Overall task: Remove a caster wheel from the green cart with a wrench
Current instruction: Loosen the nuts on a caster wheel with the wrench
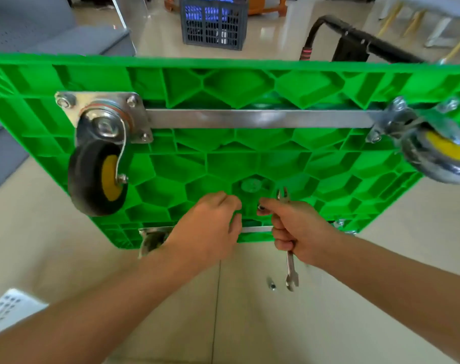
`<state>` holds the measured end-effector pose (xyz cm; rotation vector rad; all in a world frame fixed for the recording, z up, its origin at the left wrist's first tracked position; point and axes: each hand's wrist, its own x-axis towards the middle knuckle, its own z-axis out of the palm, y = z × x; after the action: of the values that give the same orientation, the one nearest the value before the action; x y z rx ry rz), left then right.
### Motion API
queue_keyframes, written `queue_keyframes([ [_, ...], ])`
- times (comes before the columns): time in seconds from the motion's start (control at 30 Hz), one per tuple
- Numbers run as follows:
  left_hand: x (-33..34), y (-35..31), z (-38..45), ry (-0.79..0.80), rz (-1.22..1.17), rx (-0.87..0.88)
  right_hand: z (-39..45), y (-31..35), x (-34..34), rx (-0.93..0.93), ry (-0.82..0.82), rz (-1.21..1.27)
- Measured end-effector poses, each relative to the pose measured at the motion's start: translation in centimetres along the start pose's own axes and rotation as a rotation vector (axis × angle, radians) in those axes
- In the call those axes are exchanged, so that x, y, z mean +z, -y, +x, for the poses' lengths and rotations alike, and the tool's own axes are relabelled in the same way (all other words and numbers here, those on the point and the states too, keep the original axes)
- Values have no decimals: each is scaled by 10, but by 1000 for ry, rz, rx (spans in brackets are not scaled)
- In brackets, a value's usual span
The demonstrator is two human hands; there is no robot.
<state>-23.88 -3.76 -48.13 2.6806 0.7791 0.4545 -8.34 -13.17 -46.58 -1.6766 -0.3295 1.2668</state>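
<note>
Cart upturned, a fastener changing hands

Far-left caster wheel [97, 164] remains bolted to the green cart [250, 158], flipped for access; left hand [208, 227], fingers loosely curled and holding nothing, reaches toward the small nut [261, 207] pinched by right hand [294, 229], which also grips the wrench [290, 269].

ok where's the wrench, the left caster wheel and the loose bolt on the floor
wrench [292, 274], head view, lower shaft
left caster wheel [92, 179], head view, black tyre
loose bolt [271, 285], head view, its middle

Head cam, looks fwd/down, close on cart [223, 158].
</note>
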Motion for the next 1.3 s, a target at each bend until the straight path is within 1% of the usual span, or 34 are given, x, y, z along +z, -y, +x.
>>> queue_keyframes([
  [0.1,39,0,-9,184,4,-15,28,-42,-22,84,-27,-169],
  [0.17,66,-2,-14,301,52,-31,50,-72,-35,165,-64,-297],
  [0.3,118,2,-23,464,132,2,79,-114,-55,416,5,-532],
  [0.37,140,6,-25,534,126,15,87,-131,-63,440,0,-628],
  [0.43,161,8,-25,588,134,30,95,-146,-72,437,-31,-704],
  [0.5,172,8,-26,617,149,62,98,-154,-72,455,-4,-742],
  [0.6,185,8,-24,632,152,99,106,-156,-75,467,27,-788],
  [0.73,189,10,-23,632,159,104,108,-151,-74,493,51,-827],
  [0.83,184,10,-22,635,139,79,106,-147,-77,472,9,-779],
  [0.97,158,4,-24,579,94,49,89,-122,-64,384,-60,-665],
  [1.07,122,-3,-25,553,24,-8,60,-89,-41,295,-27,-585],
  [1.13,95,-6,-25,556,-110,-102,35,-62,-22,176,18,-490],
  [1.2,60,-9,-26,536,-305,-217,8,-27,-1,59,63,-404],
  [1.3,4,-17,-36,488,-758,-377,-32,23,31,-88,178,-337],
])
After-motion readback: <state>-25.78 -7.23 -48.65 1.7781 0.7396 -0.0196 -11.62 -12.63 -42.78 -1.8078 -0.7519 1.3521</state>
